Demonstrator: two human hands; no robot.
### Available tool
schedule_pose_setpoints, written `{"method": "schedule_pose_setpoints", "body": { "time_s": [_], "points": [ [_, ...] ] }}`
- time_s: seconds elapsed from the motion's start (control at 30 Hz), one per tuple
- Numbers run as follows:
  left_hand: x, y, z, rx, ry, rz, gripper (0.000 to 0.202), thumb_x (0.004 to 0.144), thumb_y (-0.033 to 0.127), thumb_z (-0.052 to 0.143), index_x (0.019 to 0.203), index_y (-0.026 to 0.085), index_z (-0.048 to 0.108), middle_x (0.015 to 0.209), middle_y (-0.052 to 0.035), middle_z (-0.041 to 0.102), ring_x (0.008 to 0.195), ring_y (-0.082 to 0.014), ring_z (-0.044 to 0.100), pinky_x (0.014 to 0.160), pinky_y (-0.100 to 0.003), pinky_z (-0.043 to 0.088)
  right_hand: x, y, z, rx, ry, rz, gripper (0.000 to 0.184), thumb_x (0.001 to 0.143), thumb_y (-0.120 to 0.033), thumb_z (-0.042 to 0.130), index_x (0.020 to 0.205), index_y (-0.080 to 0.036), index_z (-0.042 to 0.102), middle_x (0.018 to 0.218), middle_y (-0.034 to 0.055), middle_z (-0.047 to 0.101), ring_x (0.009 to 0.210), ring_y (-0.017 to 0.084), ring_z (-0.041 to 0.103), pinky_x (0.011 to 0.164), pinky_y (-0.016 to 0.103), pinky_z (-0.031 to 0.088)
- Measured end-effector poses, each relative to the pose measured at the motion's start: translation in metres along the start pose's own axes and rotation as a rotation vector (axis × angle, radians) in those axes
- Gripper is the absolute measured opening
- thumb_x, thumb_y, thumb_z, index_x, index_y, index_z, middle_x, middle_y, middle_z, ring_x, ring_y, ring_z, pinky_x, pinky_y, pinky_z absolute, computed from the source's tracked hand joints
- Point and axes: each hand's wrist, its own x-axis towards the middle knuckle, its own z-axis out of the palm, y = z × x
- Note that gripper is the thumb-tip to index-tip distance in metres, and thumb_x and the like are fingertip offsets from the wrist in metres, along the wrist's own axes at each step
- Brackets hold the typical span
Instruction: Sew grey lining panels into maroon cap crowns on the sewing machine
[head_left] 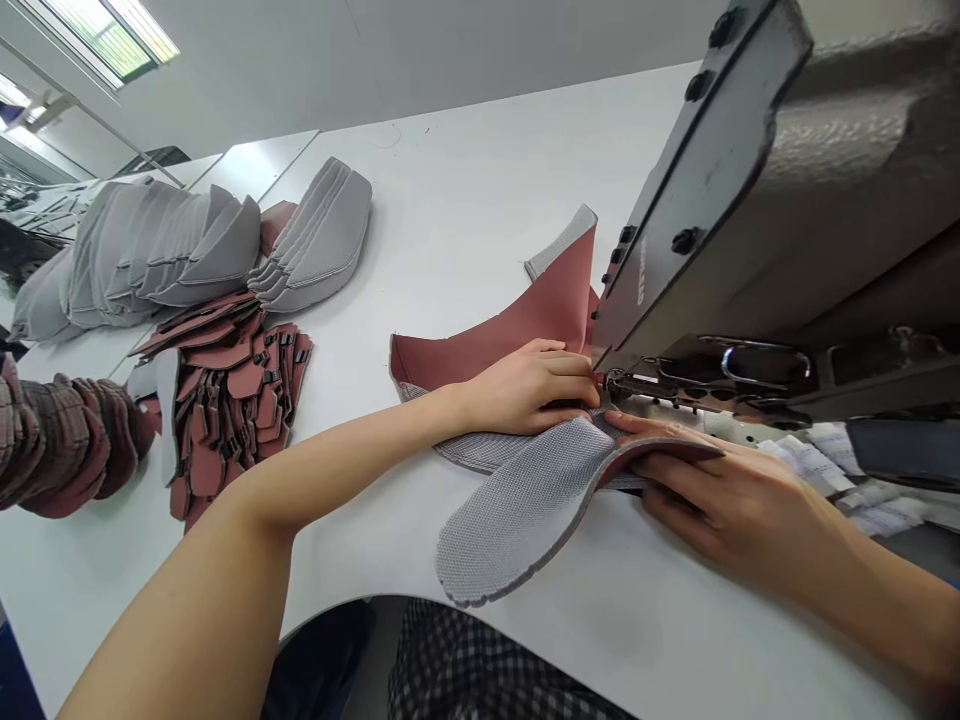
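Note:
A padded fabric piece, grey mesh on one face and dusty red on the other, lies under the head of a sewing machine [720, 230]. Its grey mesh flap [517, 520] hangs toward me, and its red side [495, 340] stands up behind my left hand. My left hand [536, 388] presses on the fabric just left of the needle area, fingers bent and close together. My right hand [697, 480] pinches the folded edge of the piece to the right, thumb on top and fingers beneath. The needle and the stitching spot are mostly hidden by the machine and my fingers.
Grey padded pieces [187, 240] are stacked at the left. Red pieces with small black parts [232, 400] lie in front of them, and dark plaid-and-red pieces [67, 440] sit at the far left. White packets [817, 465] lie right of the machine. The white table [450, 220] curves near my lap.

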Motion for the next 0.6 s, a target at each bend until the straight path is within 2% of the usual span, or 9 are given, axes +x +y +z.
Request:
{"method": "schedule_pose_setpoints", "body": {
  "time_s": [0.23, 0.4, 0.53, 0.6],
  "points": [
    [0.0, -0.0027, 0.0009, 0.007, 0.015, 0.022, 0.028, 0.103, 0.034, 0.046, 0.107, 0.018, 0.069, 0.112, -0.0081, 0.073, 0.106, -0.0186, 0.065, 0.101, -0.032, 0.039, -0.0032, 0.0015, 0.0014, -0.014, -0.006, -0.02, 0.022, 0.101, -0.018, 0.043, 0.108, -0.015, 0.064, 0.134, 0.0151, 0.062, 0.126, 0.026, 0.059, 0.092, 0.044, 0.062],
    [0.0009, -0.0043, 0.0022, 0.032, 0.028, 0.016, 0.029, 0.102, 0.034, 0.047, 0.108, 0.017, 0.07, 0.115, -0.0098, 0.073, 0.11, -0.0199, 0.065, 0.102, -0.033, 0.039, -0.0038, 0.0025, 0.0022, 0.003, -0.032, 0.04, 0.025, 0.102, -0.022, 0.041, 0.105, -0.02, 0.065, 0.135, 0.0109, 0.062, 0.121, 0.025, 0.062, 0.089, 0.044, 0.063],
    [0.0018, -0.0041, 0.0002, 0.028, 0.019, 0.007, 0.03, 0.102, 0.036, 0.048, 0.108, 0.017, 0.07, 0.114, -0.0098, 0.073, 0.11, -0.0202, 0.065, 0.103, -0.034, 0.04, -0.0061, 0.0051, 0.0065, -0.003, -0.08, 0.004, 0.028, 0.102, -0.023, 0.04, 0.106, -0.017, 0.066, 0.139, 0.0141, 0.06, 0.126, 0.026, 0.059, 0.094, 0.044, 0.062],
    [0.0021, -0.0046, -0.0009, 0.023, 0.015, 0.007, 0.029, 0.101, 0.036, 0.05, 0.108, 0.017, 0.071, 0.113, -0.0096, 0.073, 0.109, -0.0204, 0.066, 0.103, -0.033, 0.04, -0.0059, 0.0058, 0.007, 0.06, -0.081, 0.048, 0.031, 0.102, -0.025, 0.038, 0.101, -0.017, 0.068, 0.136, 0.0133, 0.062, 0.128, 0.025, 0.058, 0.097, 0.04, 0.061]
  ]
}}
